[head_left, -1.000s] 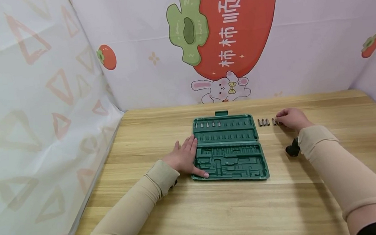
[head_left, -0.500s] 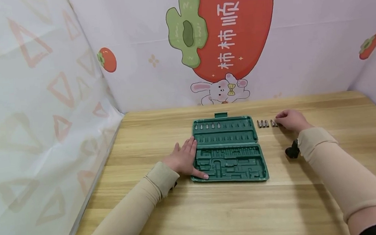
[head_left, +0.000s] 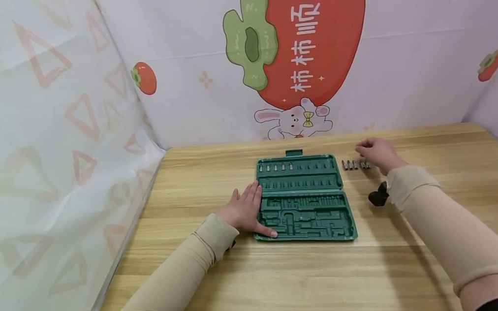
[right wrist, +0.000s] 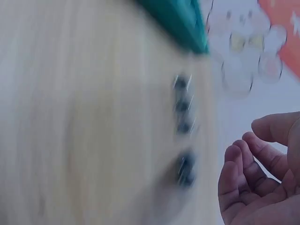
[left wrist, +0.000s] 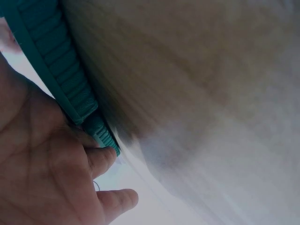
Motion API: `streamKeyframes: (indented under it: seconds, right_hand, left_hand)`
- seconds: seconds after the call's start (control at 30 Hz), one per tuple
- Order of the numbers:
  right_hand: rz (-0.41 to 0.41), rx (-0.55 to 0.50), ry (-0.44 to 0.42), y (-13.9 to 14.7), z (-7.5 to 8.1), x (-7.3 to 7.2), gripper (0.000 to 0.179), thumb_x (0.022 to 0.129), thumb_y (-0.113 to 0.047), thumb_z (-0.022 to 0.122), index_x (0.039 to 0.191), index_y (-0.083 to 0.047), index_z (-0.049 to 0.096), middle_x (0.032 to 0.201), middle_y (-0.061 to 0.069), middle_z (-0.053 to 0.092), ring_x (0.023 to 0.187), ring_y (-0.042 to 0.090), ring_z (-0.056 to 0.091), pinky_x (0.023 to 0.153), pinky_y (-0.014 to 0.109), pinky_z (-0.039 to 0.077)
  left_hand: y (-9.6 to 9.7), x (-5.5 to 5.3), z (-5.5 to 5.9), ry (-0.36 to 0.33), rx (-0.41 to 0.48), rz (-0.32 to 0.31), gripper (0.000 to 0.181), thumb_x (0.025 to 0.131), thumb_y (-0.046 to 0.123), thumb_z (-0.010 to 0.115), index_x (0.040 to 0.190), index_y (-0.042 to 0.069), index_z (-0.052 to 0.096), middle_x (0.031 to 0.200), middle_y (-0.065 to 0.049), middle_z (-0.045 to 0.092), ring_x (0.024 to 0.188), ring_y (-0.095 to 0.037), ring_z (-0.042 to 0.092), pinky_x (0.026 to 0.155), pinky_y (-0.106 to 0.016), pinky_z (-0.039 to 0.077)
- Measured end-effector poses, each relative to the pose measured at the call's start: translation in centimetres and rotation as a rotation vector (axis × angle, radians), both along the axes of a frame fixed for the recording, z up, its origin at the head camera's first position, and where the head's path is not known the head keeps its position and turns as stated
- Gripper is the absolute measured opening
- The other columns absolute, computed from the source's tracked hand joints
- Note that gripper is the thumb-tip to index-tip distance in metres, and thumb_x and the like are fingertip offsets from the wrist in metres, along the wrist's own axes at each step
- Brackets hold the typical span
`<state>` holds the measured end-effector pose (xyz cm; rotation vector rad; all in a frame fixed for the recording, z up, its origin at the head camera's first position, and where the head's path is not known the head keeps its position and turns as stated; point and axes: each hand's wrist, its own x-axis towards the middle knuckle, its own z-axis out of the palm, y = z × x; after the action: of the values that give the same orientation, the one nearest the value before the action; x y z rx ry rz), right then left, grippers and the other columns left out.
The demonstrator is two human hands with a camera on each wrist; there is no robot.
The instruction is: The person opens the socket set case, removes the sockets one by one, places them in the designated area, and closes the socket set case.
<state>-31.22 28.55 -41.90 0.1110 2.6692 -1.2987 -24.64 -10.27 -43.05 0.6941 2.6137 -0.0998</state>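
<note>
An open green tool case (head_left: 304, 215) lies flat on the wooden table, both halves full of moulded slots. Several small metal bits (head_left: 276, 167) stand in the left part of its top row. My left hand (head_left: 244, 211) rests along the case's left edge, fingers straight and thumb over the lower corner; the left wrist view shows the palm against the case's ribbed side (left wrist: 65, 70). To the right of the case lie more bits, three in one group (head_left: 349, 165) and a pair (head_left: 365, 164). Above the pair hovers my right hand (head_left: 378, 154), its fingers loosely bent with nothing between them (right wrist: 262, 164).
The wooden table (head_left: 304, 284) runs back to a white printed cloth (head_left: 191, 106) hanging behind it. Another cloth hangs on the left (head_left: 56, 192). A green latch tab (head_left: 293, 152) sticks out from the case's far edge.
My right hand has let go of the bit it set beside another and has risen up and left, off the pair. The left hand stays on the case.
</note>
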Motion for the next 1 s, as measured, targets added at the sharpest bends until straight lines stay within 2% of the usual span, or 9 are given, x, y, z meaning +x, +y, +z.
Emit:
streamKeyframes:
  seconds: [0.13,0.27,0.33,0.47,0.67,0.8,0.9,1.0]
  right_hand:
    - [0.064,-0.059,-0.005,-3.5,0.9,-0.8,0.051,0.111,-0.025,0.045,0.147,0.011,0.044,0.142,0.033,0.047,0.126,0.046,0.048,0.104,0.057,0.044]
    - [0.124,-0.036,-0.001,-7.6,1.1,-1.3,0.046,0.11,-0.024,0.049,0.143,0.008,0.051,0.136,0.028,0.053,0.117,0.04,0.051,0.1,0.054,0.047]
    - [0.146,-0.004,0.009,-9.5,0.9,-1.6,0.042,0.109,-0.023,0.051,0.14,0.006,0.055,0.132,0.025,0.056,0.113,0.038,0.051,0.1,0.054,0.047]
    - [0.204,0.023,0.007,-12.4,0.1,-2.1,0.04,0.109,-0.022,0.053,0.138,0.005,0.059,0.135,0.025,0.057,0.117,0.037,0.054,0.105,0.052,0.045]
    - [0.305,0.09,-0.008,-14.7,-0.8,-2.7,0.044,0.107,-0.016,0.053,0.142,0.01,0.055,0.141,0.028,0.055,0.125,0.039,0.055,0.103,0.05,0.047]
    - [0.272,0.033,-0.048,-15.5,-0.6,-3.0,0.046,0.105,-0.011,0.055,0.146,0.008,0.052,0.145,0.028,0.052,0.129,0.039,0.052,0.106,0.049,0.045]
    - [0.192,-0.076,-0.093,-15.8,-0.5,-3.0,0.047,0.104,-0.005,0.055,0.149,0.006,0.048,0.146,0.027,0.05,0.133,0.039,0.049,0.109,0.05,0.042]
    - [0.133,-0.136,-0.089,-16.1,-0.8,-3.0,0.046,0.102,0.0,0.055,0.147,0.006,0.048,0.141,0.026,0.052,0.126,0.038,0.051,0.105,0.048,0.044]
  left_hand:
    - [0.0,0.0,0.1,-0.008,0.001,0.007,0.135,0.078,0.085,0.063,0.166,0.006,-0.002,0.172,-0.01,-0.01,0.158,-0.025,-0.005,0.124,-0.055,0.005]
    - [0.1,0.0,0.0,-0.007,0.003,0.009,0.135,0.079,0.085,0.064,0.166,0.006,-0.002,0.172,-0.01,-0.01,0.158,-0.025,-0.004,0.124,-0.054,0.005]
    - [0.2,-0.1,-0.1,-0.006,0.003,0.011,0.135,0.079,0.084,0.064,0.166,0.006,-0.002,0.172,-0.01,-0.009,0.158,-0.025,-0.004,0.124,-0.054,0.005]
    - [0.3,-0.1,-0.3,-0.007,0.009,0.013,0.135,0.078,0.085,0.064,0.166,0.006,-0.001,0.172,-0.01,-0.009,0.158,-0.024,-0.003,0.124,-0.054,0.006]
    - [0.4,-0.1,-0.3,-0.004,0.015,0.004,0.135,0.078,0.085,0.064,0.166,0.006,0.0,0.172,-0.01,-0.008,0.158,-0.024,-0.002,0.124,-0.054,0.006]
    - [0.3,-0.1,-0.1,0.001,0.008,0.008,0.136,0.077,0.085,0.064,0.166,0.006,-0.001,0.172,-0.011,-0.008,0.158,-0.025,-0.002,0.124,-0.055,0.006]
    - [0.2,-0.1,0.0,0.0,0.003,0.01,0.136,0.078,0.085,0.064,0.166,0.005,-0.001,0.172,-0.011,-0.008,0.158,-0.025,-0.003,0.124,-0.055,0.007]
    - [0.1,-0.1,0.0,0.0,0.0,0.008,0.135,0.078,0.085,0.064,0.166,0.005,-0.001,0.172,-0.011,-0.008,0.158,-0.025,-0.003,0.124,-0.055,0.007]
